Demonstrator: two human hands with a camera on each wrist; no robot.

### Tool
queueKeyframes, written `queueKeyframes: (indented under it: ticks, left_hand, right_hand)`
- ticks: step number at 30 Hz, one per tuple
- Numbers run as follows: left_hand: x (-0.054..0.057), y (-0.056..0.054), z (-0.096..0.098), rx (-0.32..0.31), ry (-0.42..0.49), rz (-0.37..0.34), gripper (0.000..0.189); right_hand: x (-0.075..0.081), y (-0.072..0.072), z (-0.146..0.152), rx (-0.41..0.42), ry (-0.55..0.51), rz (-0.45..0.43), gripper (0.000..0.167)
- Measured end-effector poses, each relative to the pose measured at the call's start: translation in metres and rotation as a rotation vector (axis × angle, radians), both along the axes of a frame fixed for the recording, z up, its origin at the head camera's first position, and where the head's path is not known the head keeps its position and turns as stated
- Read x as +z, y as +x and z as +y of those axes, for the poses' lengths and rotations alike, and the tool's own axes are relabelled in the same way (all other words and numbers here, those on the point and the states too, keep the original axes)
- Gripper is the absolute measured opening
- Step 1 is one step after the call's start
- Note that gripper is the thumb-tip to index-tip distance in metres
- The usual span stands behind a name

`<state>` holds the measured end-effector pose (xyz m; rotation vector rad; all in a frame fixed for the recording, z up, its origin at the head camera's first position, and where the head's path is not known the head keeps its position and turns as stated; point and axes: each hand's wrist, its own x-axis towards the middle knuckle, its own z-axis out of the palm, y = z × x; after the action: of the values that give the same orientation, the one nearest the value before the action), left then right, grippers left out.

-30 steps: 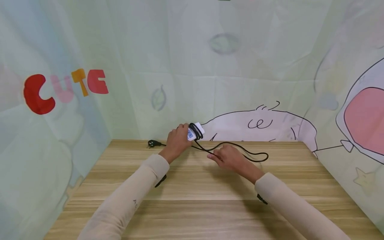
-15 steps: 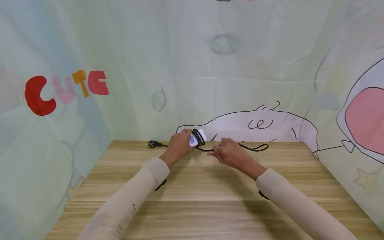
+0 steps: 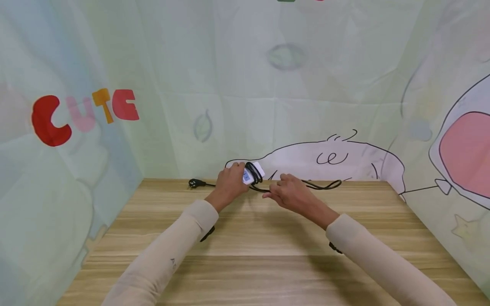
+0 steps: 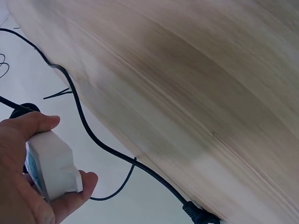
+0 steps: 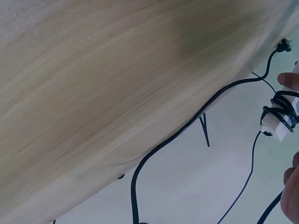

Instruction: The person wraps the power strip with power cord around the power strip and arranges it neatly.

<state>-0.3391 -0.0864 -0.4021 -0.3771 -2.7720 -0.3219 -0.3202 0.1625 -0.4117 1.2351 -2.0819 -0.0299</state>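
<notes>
My left hand [image 3: 231,180] grips a white power strip [image 3: 257,165] near the table's back edge. Black cord is wound several turns around the strip's middle. In the left wrist view, thumb and fingers clasp the strip's white end [image 4: 56,163], its blue face turned aside. My right hand [image 3: 292,193], just to the right, holds the running part of the cord [image 5: 270,207] in curled fingers. Beyond that hand, a loop of cord [image 3: 333,185] trails right. The cord's black plug [image 3: 196,183] lies to the left of my left hand, prongs showing.
The wood-grain table [image 3: 245,272] reaches back to a pale printed cloth [image 3: 245,76] hanging behind and at both sides. A loose length of cord [image 5: 205,107] runs along the back of the table toward the plug.
Both hands have shifted slightly, the left with the strip a little lower and to the right. The cord between them has wrapped closer to the strip, and the loop at right looks flatter.
</notes>
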Motion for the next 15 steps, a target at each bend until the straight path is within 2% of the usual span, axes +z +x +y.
queueKeyframes:
  ticks: [5,8,15]
  left_hand:
    - [0.0026,0.0006,0.003,0.014,0.008,-0.02,0.057]
    - [0.0036,0.0006,0.0036,0.015,0.0,-0.017,0.057]
    - [-0.0026,0.0013,0.0021,-0.042,-0.11,0.079,0.052]
  right_hand:
    - [-0.0012,-0.0031,-0.0033,0.052,-0.042,0.062,0.057]
    - [-0.0012,-0.0039,-0.0049,0.06,-0.043,0.07,0.064]
    - [0.0018,-0.0051,-0.0075,0.04,-0.031,0.065,0.049]
